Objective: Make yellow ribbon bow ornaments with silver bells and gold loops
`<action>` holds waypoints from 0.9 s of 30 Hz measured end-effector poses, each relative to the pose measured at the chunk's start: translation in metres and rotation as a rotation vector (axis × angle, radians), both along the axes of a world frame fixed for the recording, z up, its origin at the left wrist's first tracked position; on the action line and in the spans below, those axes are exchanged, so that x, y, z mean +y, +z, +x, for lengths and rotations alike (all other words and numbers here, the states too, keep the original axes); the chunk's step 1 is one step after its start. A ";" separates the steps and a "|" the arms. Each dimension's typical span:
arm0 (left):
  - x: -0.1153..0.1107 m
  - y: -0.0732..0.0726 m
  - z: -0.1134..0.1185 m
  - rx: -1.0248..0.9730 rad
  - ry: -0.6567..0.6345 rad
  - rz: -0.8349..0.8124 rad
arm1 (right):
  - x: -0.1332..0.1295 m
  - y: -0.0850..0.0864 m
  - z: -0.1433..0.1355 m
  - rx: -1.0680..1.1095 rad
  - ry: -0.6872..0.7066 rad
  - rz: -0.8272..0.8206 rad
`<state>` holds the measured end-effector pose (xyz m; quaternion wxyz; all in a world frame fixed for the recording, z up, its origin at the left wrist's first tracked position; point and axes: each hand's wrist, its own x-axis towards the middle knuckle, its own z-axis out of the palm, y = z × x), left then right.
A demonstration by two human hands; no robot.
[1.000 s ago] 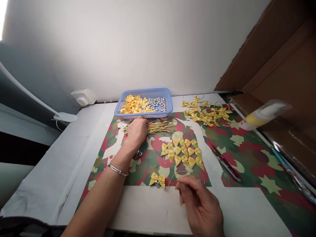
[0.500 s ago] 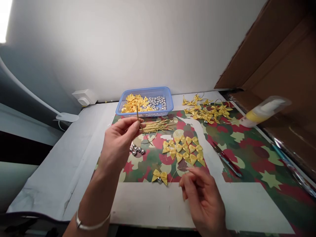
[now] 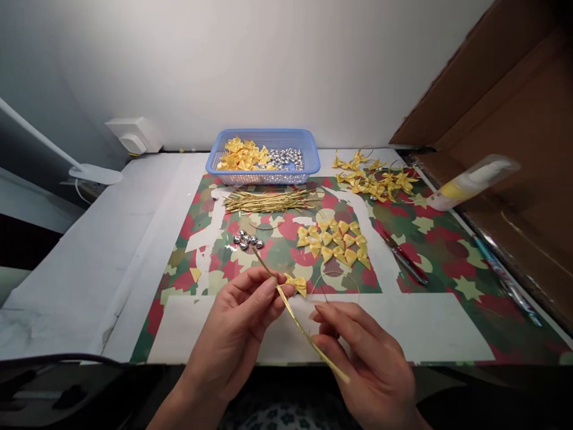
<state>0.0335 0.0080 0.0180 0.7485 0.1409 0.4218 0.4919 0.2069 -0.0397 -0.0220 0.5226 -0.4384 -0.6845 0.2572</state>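
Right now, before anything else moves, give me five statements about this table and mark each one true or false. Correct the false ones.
1. The left hand holds a gold cord. True.
2. A bundle of gold cords lies on the near side of the blue basket. True.
3. The blue basket contains nothing but bows. False: yellow bows share it with silver bells.
4. The loose bells lie to the right of the rows of bows. False: the loose bells are to the left of the rows of bows.
5. A slim tool lies to the right of the rows of bows. True.
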 end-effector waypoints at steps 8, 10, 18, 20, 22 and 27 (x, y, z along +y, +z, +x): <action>-0.018 -0.014 0.003 0.023 -0.131 -0.028 | -0.001 0.007 -0.006 0.068 0.200 0.146; -0.020 -0.014 0.002 0.050 -0.129 -0.013 | 0.000 0.011 -0.007 0.077 0.195 0.097; -0.022 -0.011 0.002 -0.014 -0.073 0.041 | -0.008 0.002 -0.017 0.403 0.179 -0.235; -0.025 -0.014 0.004 0.032 -0.092 0.069 | -0.011 0.003 -0.021 0.557 0.203 -0.354; -0.029 -0.018 0.006 0.163 -0.116 0.128 | -0.013 0.005 -0.024 0.598 0.205 -0.401; -0.035 -0.027 0.008 0.688 -0.103 0.550 | -0.010 0.007 -0.017 0.353 0.099 -0.336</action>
